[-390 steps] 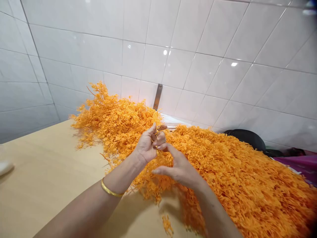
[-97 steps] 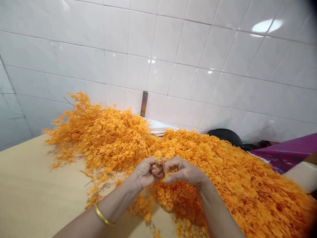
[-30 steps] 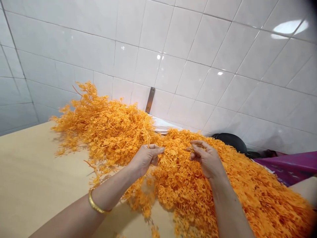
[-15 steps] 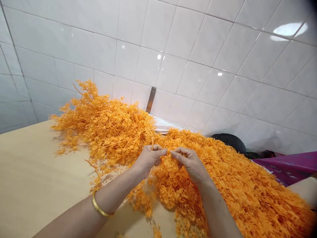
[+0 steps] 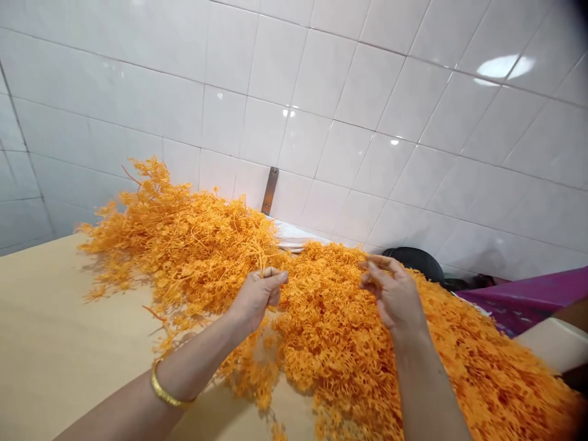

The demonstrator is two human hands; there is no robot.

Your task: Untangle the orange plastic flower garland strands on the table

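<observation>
Probably for steadiness, the left hand (image 5: 252, 301) pinched an orange sprig (image 5: 261, 264) upright near the orange heap (image 5: 340, 331) on the table (image 5: 68, 318); the right hand (image 5: 400, 300), loosely curled (whether empty, I couldn't tell), hung well apart.

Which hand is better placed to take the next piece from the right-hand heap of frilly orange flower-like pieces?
Probably the right hand: it hovers over that heap, though I can't tell whether its fingertips hold anything. The left hand is pinching a thin orange stem.

Orange pile (image 5: 335, 331) cut off, black disc (image 5: 420, 262) partly hidden
</observation>
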